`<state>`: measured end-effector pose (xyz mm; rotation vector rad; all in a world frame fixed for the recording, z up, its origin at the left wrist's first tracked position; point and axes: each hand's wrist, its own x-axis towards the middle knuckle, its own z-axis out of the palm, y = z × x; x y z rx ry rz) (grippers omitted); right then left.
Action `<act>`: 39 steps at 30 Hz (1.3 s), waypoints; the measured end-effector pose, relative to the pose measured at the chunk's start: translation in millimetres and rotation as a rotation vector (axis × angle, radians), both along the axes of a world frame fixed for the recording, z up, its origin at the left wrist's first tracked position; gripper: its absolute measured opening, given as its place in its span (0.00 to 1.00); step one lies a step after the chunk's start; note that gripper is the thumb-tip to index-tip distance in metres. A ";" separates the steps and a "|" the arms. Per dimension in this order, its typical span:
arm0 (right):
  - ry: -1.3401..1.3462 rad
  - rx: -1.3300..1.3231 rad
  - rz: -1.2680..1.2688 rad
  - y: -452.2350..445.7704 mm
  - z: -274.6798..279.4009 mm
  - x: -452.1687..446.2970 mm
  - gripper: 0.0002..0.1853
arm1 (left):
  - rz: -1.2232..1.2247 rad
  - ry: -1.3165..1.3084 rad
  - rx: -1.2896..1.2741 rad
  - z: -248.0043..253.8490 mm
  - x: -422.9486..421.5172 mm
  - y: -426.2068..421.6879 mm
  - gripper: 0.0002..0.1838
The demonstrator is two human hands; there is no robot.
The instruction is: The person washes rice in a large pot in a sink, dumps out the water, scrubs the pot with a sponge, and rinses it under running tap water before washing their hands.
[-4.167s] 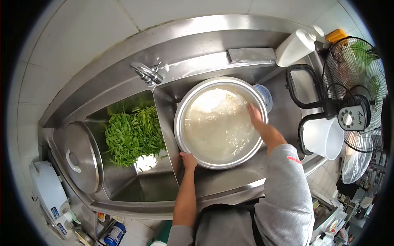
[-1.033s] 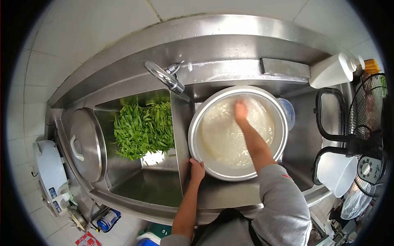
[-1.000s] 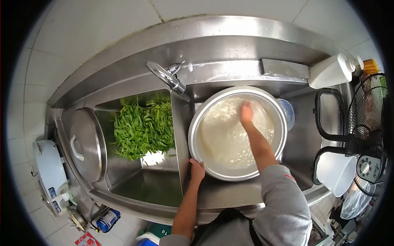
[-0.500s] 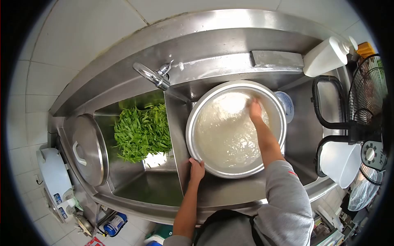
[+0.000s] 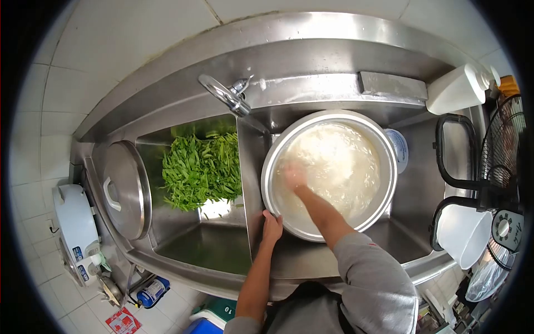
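A large round metal pot [image 5: 394, 183] stands in the right sink basin, holding cloudy whitish water [image 5: 339, 189] with ripples and bright glare. My left hand [image 5: 272, 227] grips the pot's rim at its lower left. Inside the pot, near the left wall, my right hand [image 5: 295, 173] is partly under the water; its fingers are smeared by motion and cloudiness, so their pose is unclear. Whatever lies below the surface is hidden. In the left basin is a heap of chopped green leafy vegetables [image 5: 201, 170], across the divider from my left hand.
A chrome faucet [image 5: 225, 96] rises behind the divider. At far left leans a round metal lid [image 5: 127, 189]. A whetstone-like grey block [image 5: 392, 86] and a white pump bottle [image 5: 457, 89] sit on the back ledge. Right: black-handled baskets [image 5: 442, 142] and a white container [image 5: 463, 228].
My right hand has swept from the pot's right side across to its left through the water. My left hand stays at the rim. The whole view has shifted slightly.
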<state>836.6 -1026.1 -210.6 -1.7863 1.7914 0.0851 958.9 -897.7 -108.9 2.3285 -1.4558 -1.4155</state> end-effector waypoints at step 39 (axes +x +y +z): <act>0.051 -0.276 -0.004 44.8 -35.5 7.1 0.10 | -0.021 0.007 -0.039 -4.7 3.6 6.8 0.24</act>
